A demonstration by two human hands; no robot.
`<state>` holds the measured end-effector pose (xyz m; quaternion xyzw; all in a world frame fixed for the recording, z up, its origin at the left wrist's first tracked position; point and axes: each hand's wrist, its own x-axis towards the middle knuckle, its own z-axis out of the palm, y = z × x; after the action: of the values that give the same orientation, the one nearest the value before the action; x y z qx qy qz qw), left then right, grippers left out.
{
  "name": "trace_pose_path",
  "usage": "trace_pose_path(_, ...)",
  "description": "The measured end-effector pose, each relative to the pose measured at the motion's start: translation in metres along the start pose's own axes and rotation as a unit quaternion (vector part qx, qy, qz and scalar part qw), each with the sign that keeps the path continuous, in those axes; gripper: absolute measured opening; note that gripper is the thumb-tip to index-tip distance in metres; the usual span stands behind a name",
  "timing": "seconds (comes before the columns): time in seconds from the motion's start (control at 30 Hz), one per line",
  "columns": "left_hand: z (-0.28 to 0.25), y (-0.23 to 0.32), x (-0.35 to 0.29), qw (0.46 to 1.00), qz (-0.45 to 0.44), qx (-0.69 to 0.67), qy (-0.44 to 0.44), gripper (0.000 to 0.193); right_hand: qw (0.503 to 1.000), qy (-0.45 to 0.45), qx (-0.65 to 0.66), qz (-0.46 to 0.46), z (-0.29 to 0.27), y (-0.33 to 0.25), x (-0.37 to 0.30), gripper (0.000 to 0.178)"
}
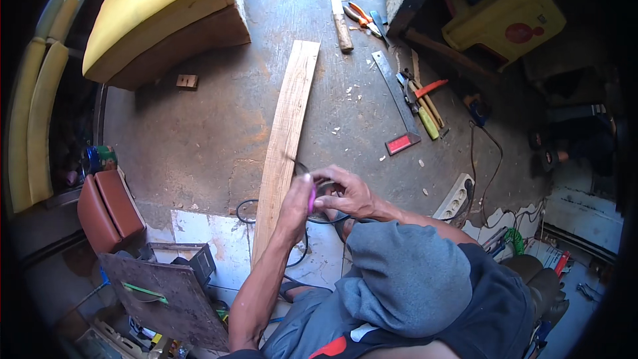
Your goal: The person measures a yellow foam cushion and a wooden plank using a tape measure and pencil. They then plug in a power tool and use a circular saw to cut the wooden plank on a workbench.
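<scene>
My two hands meet over the right edge of a long wooden plank [287,106], which lies lengthwise on the floor. My left hand [296,205] is closed around a small purple-handled tool [312,198]. A thin dark tip sticks out beyond its fingers above the plank; the tool's exact kind is unclear. Curled at the same spot, my right hand [347,191] has its thumb and fingertips against the purple part. Its fingers partly hide what lies between the hands. A dark cable [247,211] runs behind the plank and below my hands.
Beyond my hands lie a wood-handled saw [337,10], orange-handled pliers [361,16] and a try square [397,96]. A hammer-like tool [425,103] rests beside it. A power strip [455,198] is at right. Yellow cushioned furniture [159,6] and a small wood block [187,81] stand left.
</scene>
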<state>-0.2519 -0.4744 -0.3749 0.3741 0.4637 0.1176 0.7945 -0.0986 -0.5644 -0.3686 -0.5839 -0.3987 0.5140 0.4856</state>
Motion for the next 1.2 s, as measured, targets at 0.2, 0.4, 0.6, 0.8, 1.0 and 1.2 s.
trace_pose_path(0.2,-0.026,-0.022,-0.025,0.987,-0.102,-0.125,0.015,0.041,0.824,0.327,-0.462,-0.035,-0.136,0.09,-0.021,0.027)
trace_pose_path(0.4,-0.034,-0.02,-0.023,0.982,-0.126,-0.135,-0.04,0.045,0.71,0.376,-0.593,0.053,-0.262,0.164,-0.086,0.04)
trace_pose_path(0.6,-0.028,-0.009,-0.019,0.976,-0.17,-0.136,-0.007,0.048,0.741,0.312,-0.575,0.152,-0.274,0.147,-0.095,0.04)
trace_pose_path(0.8,-0.037,-0.021,-0.019,0.986,-0.122,-0.11,0.015,0.034,0.718,0.383,-0.572,0.105,-0.278,0.159,-0.123,0.029)
trace_pose_path(1.0,-0.043,-0.03,-0.014,0.993,-0.104,-0.046,0.016,0.03,0.734,0.321,-0.551,0.232,-0.262,0.124,-0.102,0.022)
trace_pose_path(1.2,-0.036,-0.037,-0.007,1.0,-0.023,0.016,0.002,0.028,0.934,0.292,-0.104,0.179,-0.145,0.07,-0.04,0.02)
